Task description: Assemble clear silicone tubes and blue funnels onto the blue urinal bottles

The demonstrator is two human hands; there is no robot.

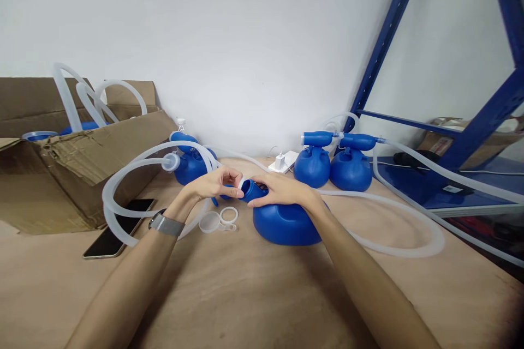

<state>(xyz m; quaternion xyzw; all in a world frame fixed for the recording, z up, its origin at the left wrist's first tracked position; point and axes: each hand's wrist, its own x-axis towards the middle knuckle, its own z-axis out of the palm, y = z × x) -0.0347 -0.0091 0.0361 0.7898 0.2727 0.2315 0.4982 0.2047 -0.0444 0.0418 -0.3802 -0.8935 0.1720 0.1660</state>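
A blue plastic urinal bottle [289, 224] lies on the table in front of me, its open neck [252, 191] pointing left. My right hand [282, 190] is closed around the neck and handle from above. At the bottle's mouth, my left hand [221, 182] pinches a small white ring-like piece [241, 182] against the rim; the fingers partly hide it. Just below my left hand lie a translucent round cap [209, 222] and a white ring [228, 215] with small loops beside it. Another small blue part [226, 192] is partly hidden behind my left fingers.
Coiled clear hose [108, 196] passes over a black phone [118, 229] at left. An open cardboard box [82, 185] holds more hoses. Further blue bottles [311, 166] with tubes stand at the back. A white charger [280, 161] sits by the wall; blue shelving [450, 147] rises at right.
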